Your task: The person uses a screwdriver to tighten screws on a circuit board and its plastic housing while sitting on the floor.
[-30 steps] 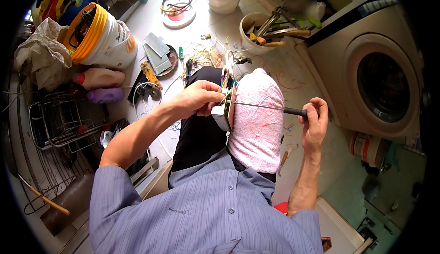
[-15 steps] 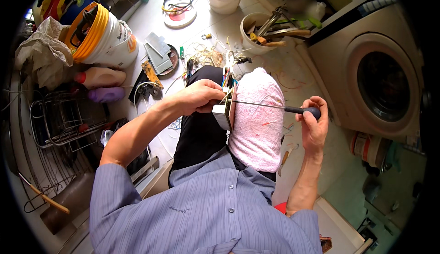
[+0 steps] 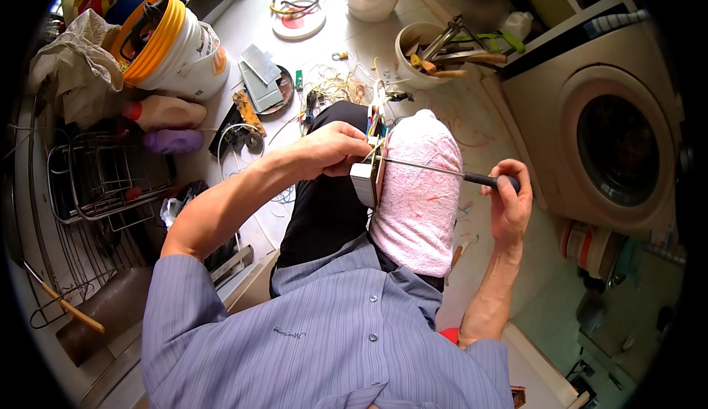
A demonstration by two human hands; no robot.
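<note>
My left hand is closed on the upper edge of a circuit board, which stands on edge over my lap. A pale ribbed block sits at the board's near end, and coloured wires run from its far end. In my right hand is a long screwdriver with a black handle, held level and pointing left. Its tip meets the board close to my left fingertips; the exact contact spot is too small to make out. Under the shaft, a pink towel covers my right leg.
Loose wires and grey metal plates lie on the floor ahead. A bucket of tools stands beyond my knees, and a washing machine at right. To the left are a white bucket, bottles and a wire rack.
The whole view has shifted slightly. Both hands keep their grips, and the screwdriver stays against the board at nearly the same angle.
</note>
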